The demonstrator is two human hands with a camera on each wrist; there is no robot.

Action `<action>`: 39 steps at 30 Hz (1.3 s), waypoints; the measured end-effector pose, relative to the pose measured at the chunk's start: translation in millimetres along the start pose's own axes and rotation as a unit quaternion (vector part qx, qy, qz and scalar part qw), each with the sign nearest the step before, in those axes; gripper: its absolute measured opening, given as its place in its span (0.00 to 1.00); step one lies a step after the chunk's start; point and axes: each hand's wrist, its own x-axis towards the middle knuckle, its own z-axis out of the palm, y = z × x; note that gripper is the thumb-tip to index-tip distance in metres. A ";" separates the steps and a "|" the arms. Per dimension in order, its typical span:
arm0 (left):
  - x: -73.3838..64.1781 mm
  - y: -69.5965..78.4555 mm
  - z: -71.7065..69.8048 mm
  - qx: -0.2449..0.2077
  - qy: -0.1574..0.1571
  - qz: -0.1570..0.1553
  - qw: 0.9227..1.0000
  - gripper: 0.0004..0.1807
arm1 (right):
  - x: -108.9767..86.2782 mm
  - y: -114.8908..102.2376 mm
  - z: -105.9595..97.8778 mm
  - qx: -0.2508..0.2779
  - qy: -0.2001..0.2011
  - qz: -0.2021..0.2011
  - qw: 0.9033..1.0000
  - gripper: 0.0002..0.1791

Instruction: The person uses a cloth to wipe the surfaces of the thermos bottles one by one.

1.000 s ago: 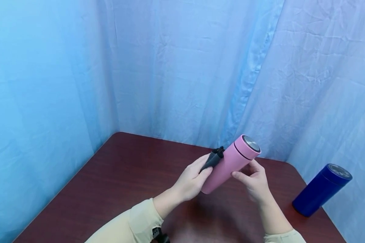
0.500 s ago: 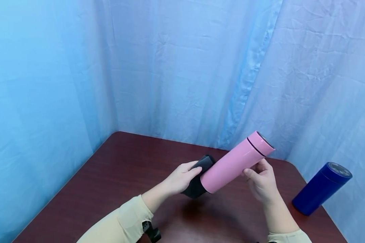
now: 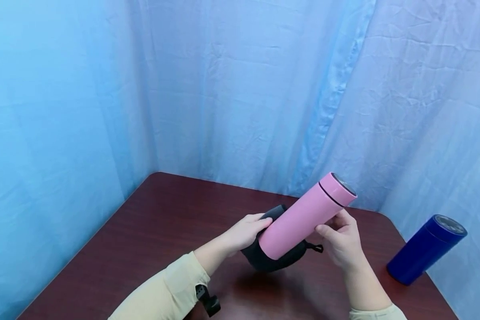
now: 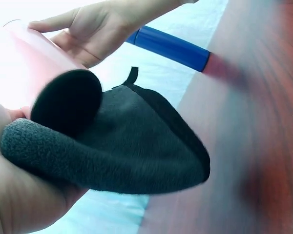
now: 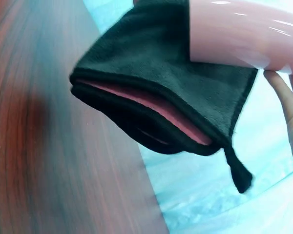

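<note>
Left hand [image 3: 244, 231]: its grip is closed round a black fleece cloth [image 3: 274, 258], fingers curled over the upper fold, the cloth cupped under the lower end of a pink flask [image 3: 304, 218]. The left wrist view shows the cloth [image 4: 117, 146] wrapped about the flask's dark base [image 4: 66, 100]; how firmly it bears there cannot be told, as that view is washed out.

Right hand [image 3: 342, 242]: fingers and thumb pinch the flask just below its cap seam, holding it tilted above the bench [image 3: 144, 240], cap end up and away. The right wrist view shows the cloth [image 5: 156, 97] folded double with a small tab hanging free, the flask body [image 5: 244, 34] emerging from it.

Judgement on the wiping in hand: the right hand should steady and turn the flask while the left keeps the cloth cupped close, so the base and lower wall are covered all round. The loose tab should be kept clear of the fingers.

Farther right, a blue flask [image 3: 426, 249] stands on the bench, well apart. Blue curtain [image 3: 240, 89] behind.
</note>
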 end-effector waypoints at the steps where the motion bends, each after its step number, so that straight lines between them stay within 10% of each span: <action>1: -1.4 -2.6 -0.9 -0.005 0.001 -0.006 1.000 0.26 | -0.4 -0.6 -0.5 0.002 0.012 -0.002 1.000 0.22; 8: -17.5 -7.8 -3.0 0.041 0.014 0.070 0.997 0.22 | -1.6 -3.6 -7.1 0.018 0.100 -0.006 0.995 0.21; 15: -20.0 7.0 9.1 0.127 0.079 0.190 0.970 0.23 | -0.5 3.7 0.4 -0.027 0.128 0.018 0.991 0.24; 29: -7.0 -14.9 12.0 0.091 0.069 0.112 0.987 0.24 | -3.8 4.0 16.4 -0.123 0.155 0.058 0.978 0.25; 34: -15.2 -12.0 16.1 0.100 0.087 0.162 0.978 0.22 | 0.1 2.5 10.9 -0.125 0.212 0.071 0.967 0.21; 39: -17.0 0.2 24.7 0.129 0.109 0.256 0.952 0.25 | -1.0 8.9 7.0 -0.147 0.217 0.093 0.961 0.25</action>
